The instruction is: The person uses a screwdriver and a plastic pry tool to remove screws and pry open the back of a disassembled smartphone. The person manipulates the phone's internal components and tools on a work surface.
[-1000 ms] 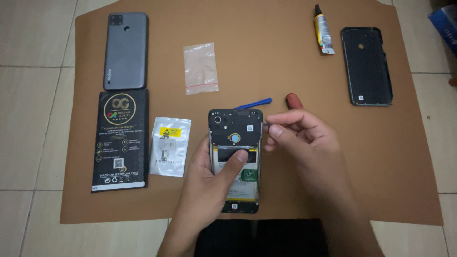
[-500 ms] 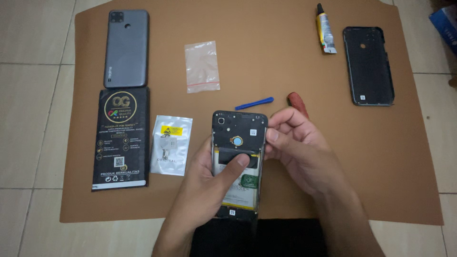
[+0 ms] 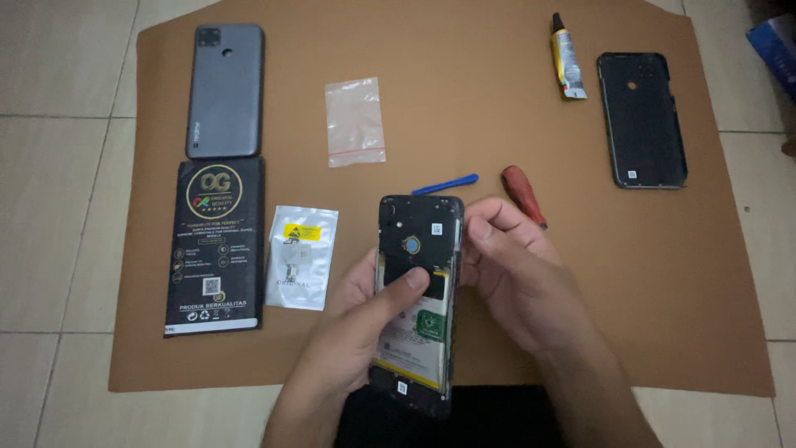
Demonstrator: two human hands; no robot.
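Observation:
An opened smartphone (image 3: 417, 249) with its back cover off is held upright over the brown mat (image 3: 464, 124), its battery and black inner frame showing. My left hand (image 3: 348, 340) grips it from the left, thumb laid across the middle. My right hand (image 3: 514, 274) is curled against its upper right edge, fingertips touching the frame. A blue plastic pry tool (image 3: 445, 184) lies just beyond the phone's top. A red-handled screwdriver (image 3: 522, 192) lies beside my right hand's knuckles.
A grey phone back (image 3: 225, 90) and a black printed box (image 3: 214, 245) lie at the left. A silver foil pouch (image 3: 302, 257) and a small clear bag (image 3: 355, 122) sit mid-mat. A glue tube (image 3: 567, 58) and a black back cover (image 3: 643, 120) lie at far right.
Both hands and the phone have drifted slightly toward me and lower in view. My right hand's fingers have curled closer against the phone's upper right edge.

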